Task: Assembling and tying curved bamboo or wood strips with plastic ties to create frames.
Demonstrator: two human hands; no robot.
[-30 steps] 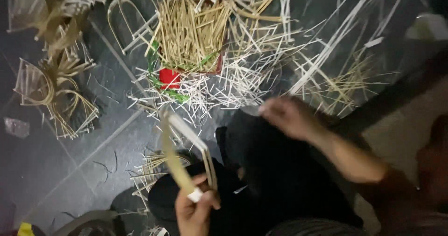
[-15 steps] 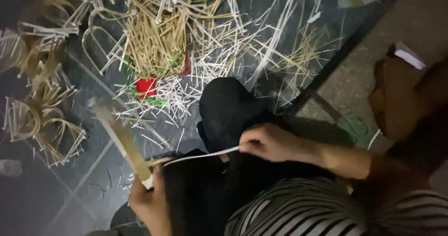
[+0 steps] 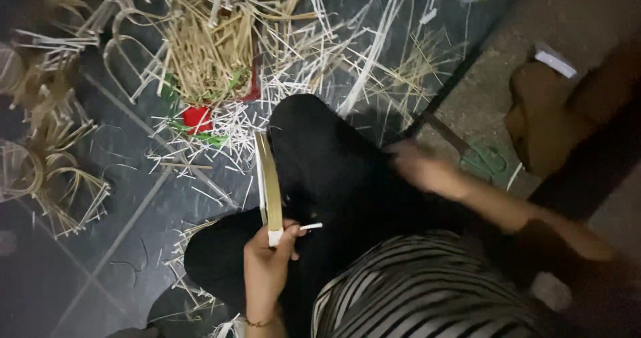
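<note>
A flat bamboo strip (image 3: 269,181) stands upright over the person's dark-trousered knee, its lower end pinched in the left hand (image 3: 267,268), whose fingers also trap a thin white sliver (image 3: 311,226). The right hand (image 3: 422,169), farther right, is motion-blurred; its fingers cannot be told. Beyond, pale bamboo splints (image 3: 220,44) litter the dark floor around a small red object (image 3: 195,117).

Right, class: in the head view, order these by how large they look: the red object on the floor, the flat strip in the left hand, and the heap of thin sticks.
1. Heap of thin sticks, clearly largest.
2. Flat strip in the left hand; being nearer the camera may flatter it.
3. Red object, smallest.
</note>
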